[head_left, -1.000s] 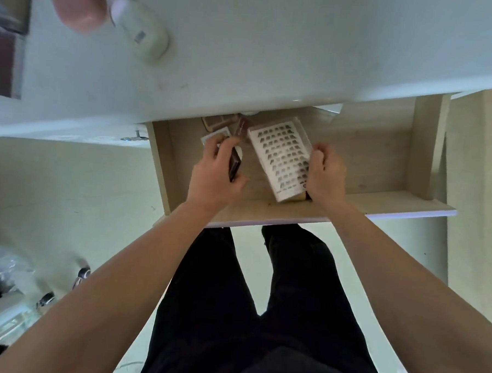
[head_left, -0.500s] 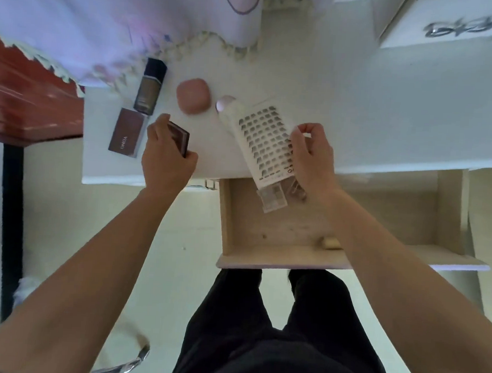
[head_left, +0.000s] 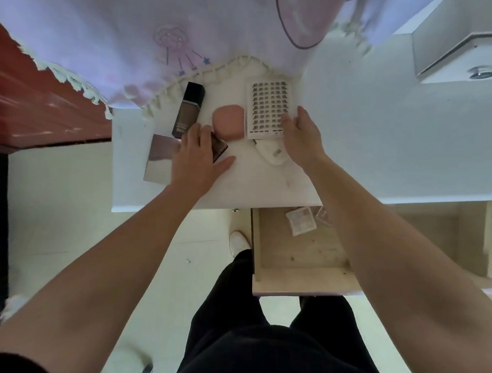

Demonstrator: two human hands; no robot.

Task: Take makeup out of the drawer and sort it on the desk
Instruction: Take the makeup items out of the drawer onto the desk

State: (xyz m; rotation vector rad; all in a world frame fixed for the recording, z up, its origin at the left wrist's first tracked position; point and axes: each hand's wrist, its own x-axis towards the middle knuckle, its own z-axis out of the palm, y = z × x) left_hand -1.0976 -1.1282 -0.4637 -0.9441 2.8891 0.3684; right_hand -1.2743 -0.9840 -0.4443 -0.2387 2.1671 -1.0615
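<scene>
On the white desk lies a white tray of false lashes. My right hand holds its lower right corner, thumb on top and fingers at the edge. My left hand lies with straight fingers on a small dark brown compact, thumb spread away from it. Around them sit a dark foundation bottle, a pink case, a rose-brown palette and a white tube. The wooden drawer stands open below the desk, with a small clear palette and a clear item inside.
A lilac fringed cloth covers the desk's back left. A white box stands at the back right. Red-brown furniture borders the desk on the left. My legs are below the drawer front.
Both hands rose from the drawer to the desk. The right carried the lash tray to beside the pink case. The left brought the dark compact down by the rose-brown palette.
</scene>
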